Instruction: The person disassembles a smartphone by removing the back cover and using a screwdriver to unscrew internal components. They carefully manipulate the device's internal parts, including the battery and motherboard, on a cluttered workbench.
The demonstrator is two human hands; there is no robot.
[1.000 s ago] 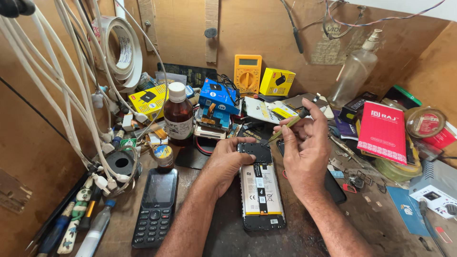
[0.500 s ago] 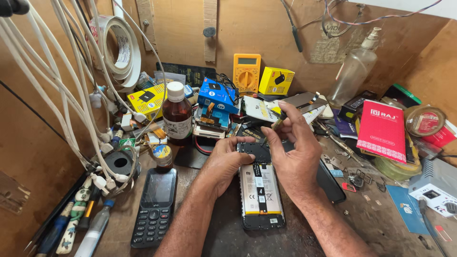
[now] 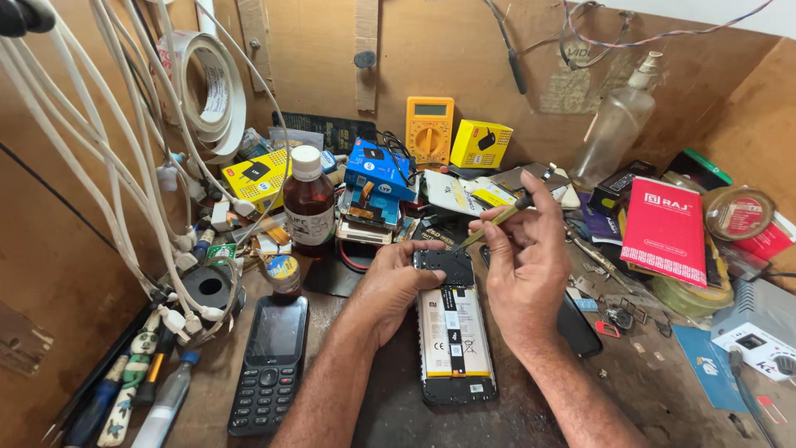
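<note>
Centrally on the cluttered counter lies an opened smartphone, back cover off, its battery exposed and its long axis running from six to twelve o'clock. The left hand rests against the phone's upper left edge, its grip closed lightly on the phone with fingertips touching the dark top section. The right hand hovers just above the phone's upper right, at about one o'clock from the battery, its grip pinched narrow around a slim yellow-handled screwdriver, whose tip points down toward the phone's top edge. At nine o'clock from the smartphone lies a dark keypad phone, well apart from both hands. A brown bottle with a white cap stands at eleven o'clock, near a blue box. A yellow multimeter stands against the wooden back wall at twelve o'clock, beside a small yellow box. A red booklet lies at two o'clock, and white cables hang at ten o'clock.
</note>
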